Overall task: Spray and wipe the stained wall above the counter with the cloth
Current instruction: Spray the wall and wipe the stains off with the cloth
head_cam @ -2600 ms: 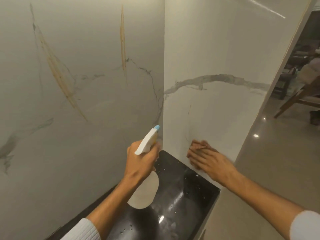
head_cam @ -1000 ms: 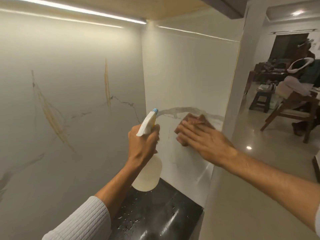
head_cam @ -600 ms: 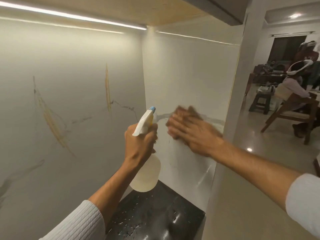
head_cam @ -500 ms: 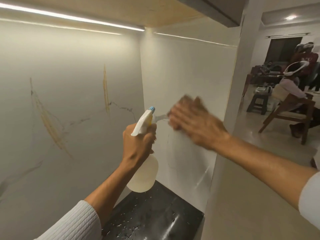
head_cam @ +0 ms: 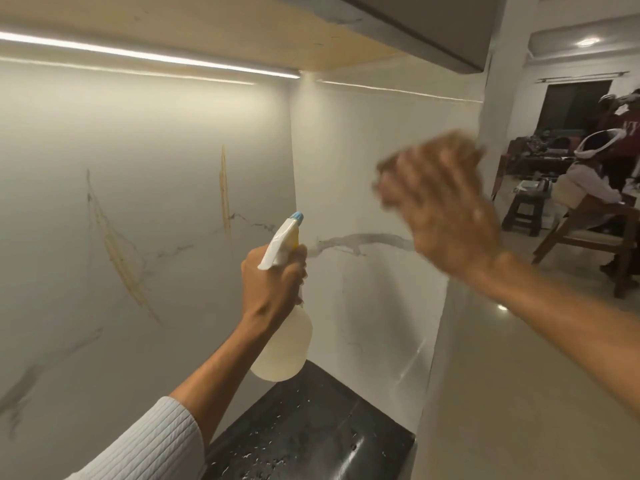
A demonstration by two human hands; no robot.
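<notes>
My left hand (head_cam: 273, 285) grips a white spray bottle (head_cam: 282, 341) with a blue nozzle tip, held upright above the black counter (head_cam: 311, 427) and aimed at the corner. My right hand (head_cam: 440, 209), blurred by motion, presses a brown cloth (head_cam: 450, 140) flat against the white side wall (head_cam: 363, 161); only the cloth's edge shows past my fingers. The left marble wall (head_cam: 156, 150) carries two yellow-brown streaks, a long slanted stain (head_cam: 117, 251) and a thin vertical stain (head_cam: 225, 188).
Water droplets speckle the counter top. A light strip (head_cam: 149, 57) runs under the upper cabinet (head_cam: 415, 26). To the right the room opens onto a shiny floor with a wooden chair (head_cam: 588, 237), a stool and seated people.
My right hand with the cloth has swept up and to the right along the side wall, from low near the counter to high near the wall's outer edge. The bottle hand stays roughly level.
</notes>
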